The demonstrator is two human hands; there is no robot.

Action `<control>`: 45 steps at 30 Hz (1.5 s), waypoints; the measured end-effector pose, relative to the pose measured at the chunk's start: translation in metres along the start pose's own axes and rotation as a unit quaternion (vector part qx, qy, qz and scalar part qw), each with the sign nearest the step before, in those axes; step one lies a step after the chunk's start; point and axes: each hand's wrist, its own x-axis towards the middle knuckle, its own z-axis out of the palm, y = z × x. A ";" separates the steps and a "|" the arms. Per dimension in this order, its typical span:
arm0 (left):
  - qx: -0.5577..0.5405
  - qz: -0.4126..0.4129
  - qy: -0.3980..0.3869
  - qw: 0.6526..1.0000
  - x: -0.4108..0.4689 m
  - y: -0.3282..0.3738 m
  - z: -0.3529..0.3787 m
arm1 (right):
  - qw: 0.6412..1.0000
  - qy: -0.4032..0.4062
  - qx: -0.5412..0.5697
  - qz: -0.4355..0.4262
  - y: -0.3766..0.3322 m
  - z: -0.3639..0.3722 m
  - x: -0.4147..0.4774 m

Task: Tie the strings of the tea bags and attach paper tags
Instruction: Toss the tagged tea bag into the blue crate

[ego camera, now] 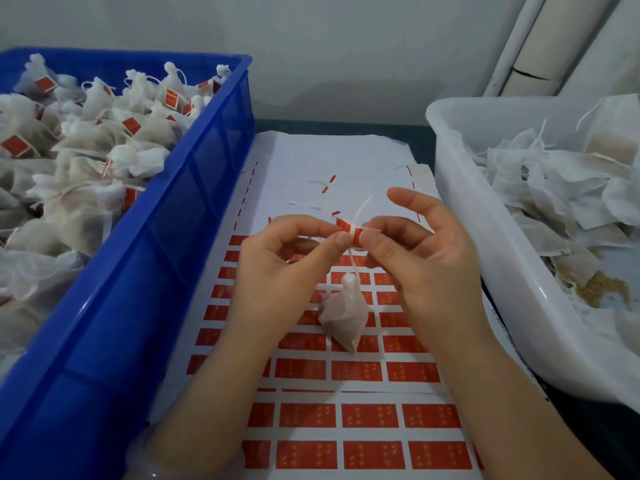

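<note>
My left hand (277,265) and right hand (426,251) pinch the red tag (349,231) around the string (361,211). The puckered white bag (341,313) hangs over the sheet (370,417), its print blurred.

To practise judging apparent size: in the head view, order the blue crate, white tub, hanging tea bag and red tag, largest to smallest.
1. blue crate
2. white tub (the frame crops both, so their order is unsure)
3. tea bag
4. red tag

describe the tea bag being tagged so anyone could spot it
Between the blue plastic crate and the white plastic tub lies a white sheet of red labels. Over it one small white mesh tea bag dangles by its string, alone outside both bins.
</note>
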 end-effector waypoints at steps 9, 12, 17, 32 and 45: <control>-0.038 -0.005 -0.017 0.999 -0.001 0.002 0.000 | 1.000 -0.025 -0.010 -0.005 0.001 0.000 0.000; -0.051 -0.002 -0.022 0.998 -0.001 0.003 0.000 | 0.999 -0.034 -0.009 -0.012 0.000 0.000 0.000; -0.054 0.009 -0.012 0.998 -0.002 0.004 0.001 | 1.000 -0.018 -0.012 -0.020 -0.003 -0.001 -0.001; -0.041 0.016 -0.015 0.999 -0.003 0.003 0.000 | 0.996 0.040 -0.054 -0.058 -0.003 0.002 0.000; -0.030 0.047 -0.025 0.998 -0.003 0.001 0.001 | 0.994 0.050 -0.066 -0.072 -0.003 0.003 0.000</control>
